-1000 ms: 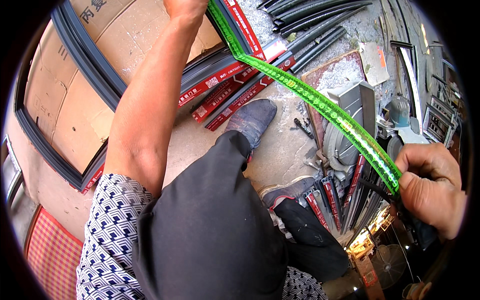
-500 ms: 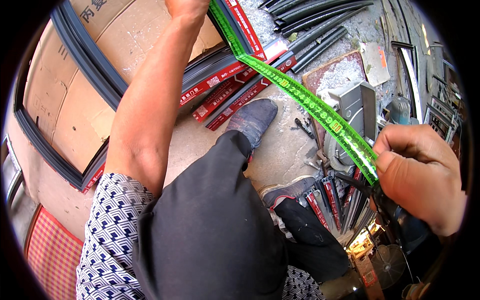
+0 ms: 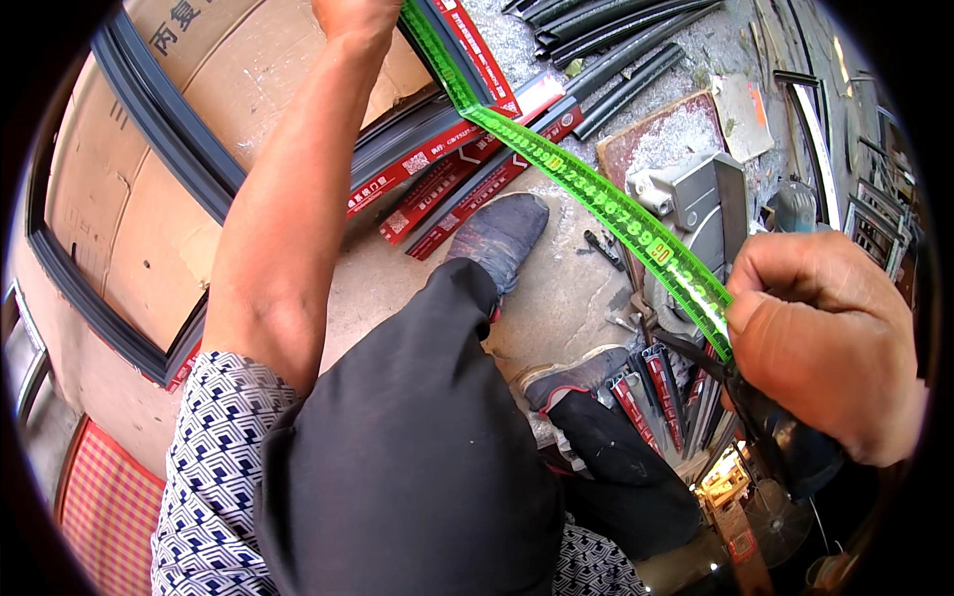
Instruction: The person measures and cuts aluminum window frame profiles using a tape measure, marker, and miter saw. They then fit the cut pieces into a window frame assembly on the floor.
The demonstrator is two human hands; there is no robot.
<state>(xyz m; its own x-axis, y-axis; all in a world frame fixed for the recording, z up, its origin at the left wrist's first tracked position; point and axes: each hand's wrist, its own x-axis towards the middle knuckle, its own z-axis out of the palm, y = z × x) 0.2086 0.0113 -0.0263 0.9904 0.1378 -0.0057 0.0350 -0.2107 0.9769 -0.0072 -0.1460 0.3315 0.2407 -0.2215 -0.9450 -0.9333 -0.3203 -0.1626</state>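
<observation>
My right hand (image 3: 825, 343) is closed around the dark case of a tape measure, thumb pressed near where the bright green blade (image 3: 606, 204) comes out. From there the blade runs up and left, kinks at the corner of a dark grey frame (image 3: 164, 104), and continues along the frame's inner side to the top edge. My left hand (image 3: 358, 14) is at the top of the picture beside that blade; its fingers are cut off from view. Brown cardboard (image 3: 253, 74) lies within the frame, and red printed strips (image 3: 482, 55) run along its edges.
Dark profile lengths (image 3: 626, 30) lie on the floor at the top. A grey metal machine (image 3: 696, 199) stands near my right hand. Short profile pieces (image 3: 661, 387) stand below it. My shoe (image 3: 502, 233) is beside the frame; a checked red cloth (image 3: 109, 497) is at lower left.
My right hand has shifted slightly left with the tape measure. The whole view has moved a little; the blade still bends at the frame's corner.
</observation>
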